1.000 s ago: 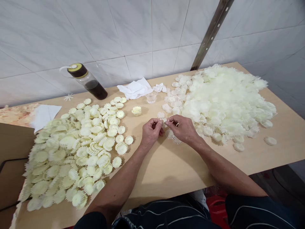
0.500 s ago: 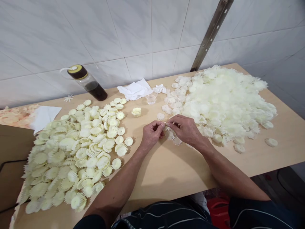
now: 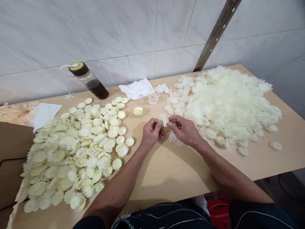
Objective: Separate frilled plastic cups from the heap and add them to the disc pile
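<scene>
With our left hand (image 3: 151, 133) and right hand (image 3: 185, 129) we pinch a pale, toothed disc (image 3: 163, 119) over the worktop (image 3: 169, 173), between a yellowish pile (image 3: 73, 156) and a whiter heap (image 3: 228, 101).

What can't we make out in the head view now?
Head view:
Flower piece: layer count, too small to tell.
Right hand: some fingers hidden by the hand itself.
Brown box: cut off by left edge.
Red object: partly behind right sleeve, cut off by bottom edge.

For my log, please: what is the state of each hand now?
Left hand: closed, holding a flower disc.
Right hand: closed, pinching the same disc's edge.
</scene>
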A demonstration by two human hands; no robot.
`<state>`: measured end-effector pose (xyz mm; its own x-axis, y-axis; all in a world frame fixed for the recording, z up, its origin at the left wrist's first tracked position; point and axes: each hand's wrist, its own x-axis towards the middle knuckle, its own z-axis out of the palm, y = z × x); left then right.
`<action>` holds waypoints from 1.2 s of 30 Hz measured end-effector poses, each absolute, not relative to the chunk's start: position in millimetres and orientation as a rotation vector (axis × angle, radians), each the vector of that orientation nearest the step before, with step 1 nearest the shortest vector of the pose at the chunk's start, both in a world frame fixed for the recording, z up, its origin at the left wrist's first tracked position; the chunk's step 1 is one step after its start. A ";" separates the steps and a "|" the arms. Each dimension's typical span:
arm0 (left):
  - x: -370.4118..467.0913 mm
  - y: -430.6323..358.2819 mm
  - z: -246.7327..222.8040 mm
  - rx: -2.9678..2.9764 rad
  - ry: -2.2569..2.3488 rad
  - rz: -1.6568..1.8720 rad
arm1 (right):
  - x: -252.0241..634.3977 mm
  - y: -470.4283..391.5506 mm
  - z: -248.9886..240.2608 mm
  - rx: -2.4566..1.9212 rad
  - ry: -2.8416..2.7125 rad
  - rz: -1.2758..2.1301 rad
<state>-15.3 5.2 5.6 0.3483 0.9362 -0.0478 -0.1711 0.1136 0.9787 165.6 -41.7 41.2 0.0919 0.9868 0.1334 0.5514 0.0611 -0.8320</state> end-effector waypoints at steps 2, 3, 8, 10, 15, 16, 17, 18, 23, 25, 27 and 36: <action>-15.4 4.7 6.1 1.160 0.855 0.974 | 161.8 -41.4 39.3 -1.586 -1.554 0.763; -15.4 4.0 6.4 1.167 0.856 0.970 | 160.1 -41.5 39.5 -1.590 -1.556 0.792; -15.1 -2.0 7.5 1.245 0.895 0.987 | 154.6 -42.0 48.2 -1.603 -1.491 0.900; -15.1 -4.7 6.8 1.296 0.914 1.002 | 154.0 -41.9 51.4 -1.606 -1.443 0.927; -14.8 -8.9 4.3 1.378 0.929 1.004 | 154.2 -41.6 53.0 -1.605 -1.392 0.964; -14.6 -9.2 4.0 1.382 0.928 1.003 | 154.3 -41.7 52.7 -1.605 -1.389 0.965; -14.5 -9.4 3.8 1.385 0.927 1.003 | 154.4 -41.8 52.3 -1.607 -1.387 0.962; -14.3 -9.6 3.7 1.390 0.926 1.004 | 154.5 -41.9 51.8 -1.611 -1.384 0.955; -13.3 -9.3 3.1 1.437 0.923 1.023 | 155.3 -41.3 47.2 -1.666 -1.425 0.849; -12.8 -8.5 2.6 1.415 0.908 1.043 | 156.5 -41.1 44.3 -1.678 -1.495 0.767; -12.3 -7.5 2.2 1.410 0.893 1.073 | 158.4 -41.2 41.5 -1.667 -1.605 0.684; -13.2 -4.7 0.1 1.564 0.880 1.196 | 166.4 -40.3 36.5 -1.621 -1.781 0.494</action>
